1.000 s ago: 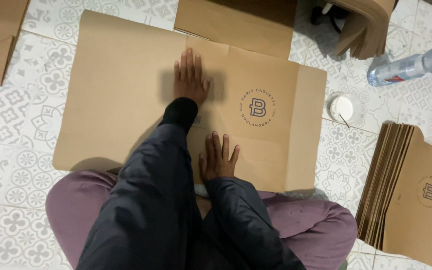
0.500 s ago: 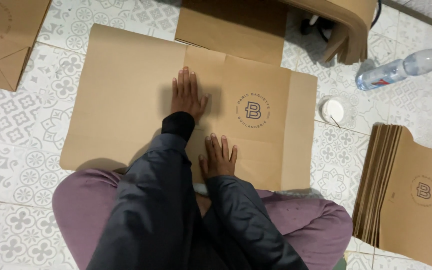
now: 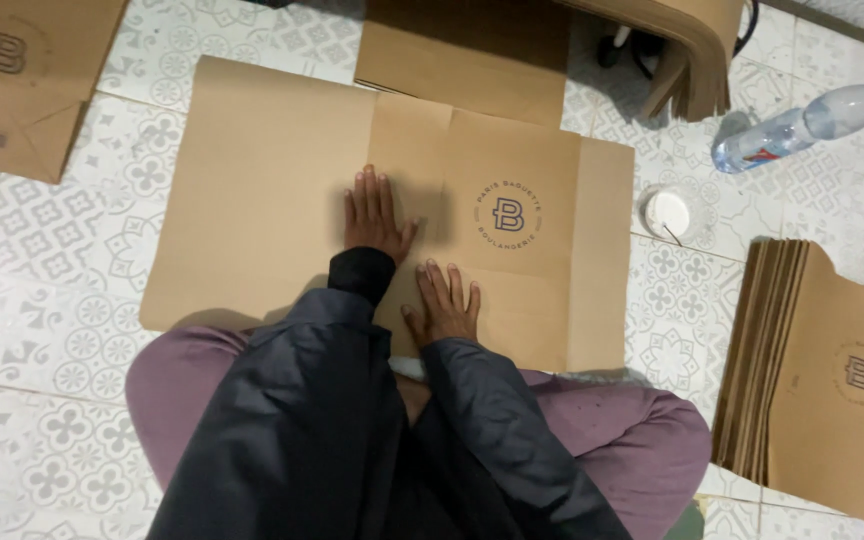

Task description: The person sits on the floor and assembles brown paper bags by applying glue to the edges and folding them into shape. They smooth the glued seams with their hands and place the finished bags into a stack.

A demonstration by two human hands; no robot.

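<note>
A large flat sheet of brown kraft paper (image 3: 262,190), creased into panels and carrying a round dark printed emblem on its right-hand panel, lies spread on the patterned white and grey tiled floor (image 3: 42,260) directly under both hands. The left hand (image 3: 374,212) rests palm down on the sheet with fingers straight and held close together, gripping nothing, just left of a vertical crease and left of the emblem. The right hand (image 3: 442,305) lies nearer the body, also flat and open on the paper with fingers slightly spread, just below and to the right of the left hand; the two are near but not touching. Both arms wear dark jacket sleeves (image 3: 352,400), and mauve trousers (image 3: 612,420) show beneath them at the sheet's near edge.

Beyond the left hand, a second folded brown paper piece (image 3: 462,50) overlaps the far edge of the sheet. To the right of the hands, just off the sheet's edge, sits a small round white lid-like object (image 3: 668,213); farther out lies a clear plastic bottle with a blue cap (image 3: 802,125) on its side. Well to the right of the right hand is a stack of brown paper bags (image 3: 832,380). Far left of the left hand lies another brown paper bag (image 3: 22,75).
</note>
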